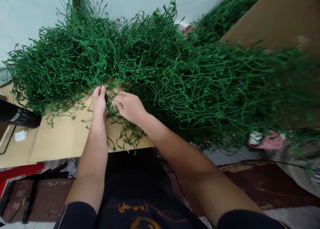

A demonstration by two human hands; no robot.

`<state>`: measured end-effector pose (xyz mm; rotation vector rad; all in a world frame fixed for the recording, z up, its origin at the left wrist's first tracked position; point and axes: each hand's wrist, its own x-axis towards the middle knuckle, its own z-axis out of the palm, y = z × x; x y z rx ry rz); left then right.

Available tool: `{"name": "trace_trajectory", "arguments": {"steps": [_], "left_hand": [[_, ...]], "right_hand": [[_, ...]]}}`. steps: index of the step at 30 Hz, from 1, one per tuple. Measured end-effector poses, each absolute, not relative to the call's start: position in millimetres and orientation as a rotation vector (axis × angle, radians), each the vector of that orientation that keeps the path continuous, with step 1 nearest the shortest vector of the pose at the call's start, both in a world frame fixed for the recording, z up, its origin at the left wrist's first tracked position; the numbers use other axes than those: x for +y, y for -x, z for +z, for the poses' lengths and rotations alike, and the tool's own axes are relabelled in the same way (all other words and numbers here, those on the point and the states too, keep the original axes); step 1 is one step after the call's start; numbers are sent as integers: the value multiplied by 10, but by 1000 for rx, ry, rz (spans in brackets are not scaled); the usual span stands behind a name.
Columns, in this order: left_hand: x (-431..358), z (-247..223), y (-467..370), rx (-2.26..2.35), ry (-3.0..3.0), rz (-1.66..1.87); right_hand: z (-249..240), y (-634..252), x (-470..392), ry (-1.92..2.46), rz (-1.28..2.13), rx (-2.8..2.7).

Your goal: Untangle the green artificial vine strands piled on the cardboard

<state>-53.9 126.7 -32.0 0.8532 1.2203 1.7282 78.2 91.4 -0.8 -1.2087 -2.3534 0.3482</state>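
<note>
Bent over a tan worktop (pixel 57 140), with both bare arms stretched forward into a long heap of green stems (pixel 155 55). Near the heap's front edge, left of the middle, left hand (pixel 99 97) with thumb uppermost and grip pinched closed on thin stems. Just beside it, right hand (pixel 130 106) turned palm down, fingers curled, grip likewise drawn closed on fine strands at the fingertips; too small there to tell which strands, or how many. Between and just below the hands, a small tangle of dark green stem pieces, trailing down across the worktop to a loose cluster (pixel 131 134) near its front edge. Behind, spread from the left side far over to the right, the main heap, knobbed with little buds at the stem ends and blurred toward its right end. At the far left, lying on its side, a black bottle (pixel 18 115) with pale lettering, almost touching the heap; just below it, a white scrap (pixel 20 135). At upper right, leaning over part of the heap, a brown panel (pixel 280 19). At the back, a pale tiled wall (pixel 22 12). Under the heap's right part, something pink and white (pixel 271 140), partly hidden. Below the worktop's left front edge, a red piece (pixel 22 170). Closest of all, a dark shirt (pixel 147 199) with orange lettering.
</note>
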Motion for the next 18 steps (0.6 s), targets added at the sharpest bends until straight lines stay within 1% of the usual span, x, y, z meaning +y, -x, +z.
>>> {"name": "trace_trajectory", "arguments": {"steps": [4,7,10,13,15,18], "left_hand": [[1259,-302,515,1287,-902,1716],[1271,-309,498,1299,-990,1702],[1287,-327,481,1303,-1018,1699],[1298,-331,509,1333,-910,1695],[1304,-329,588,1388,-773,1730],[1305,-325,768,1455,-599,1850]], "right_hand": [[7,-804,971,1281,422,-2254],[4,-801,1035,1247,436,-2220],[-13,-769,1058,1220,417,-2270],[-24,-716,985,1164,403,-2392],[-16,-697,873,1013,427,-2506],[-2,-773,692,660,459,-2616]]}}
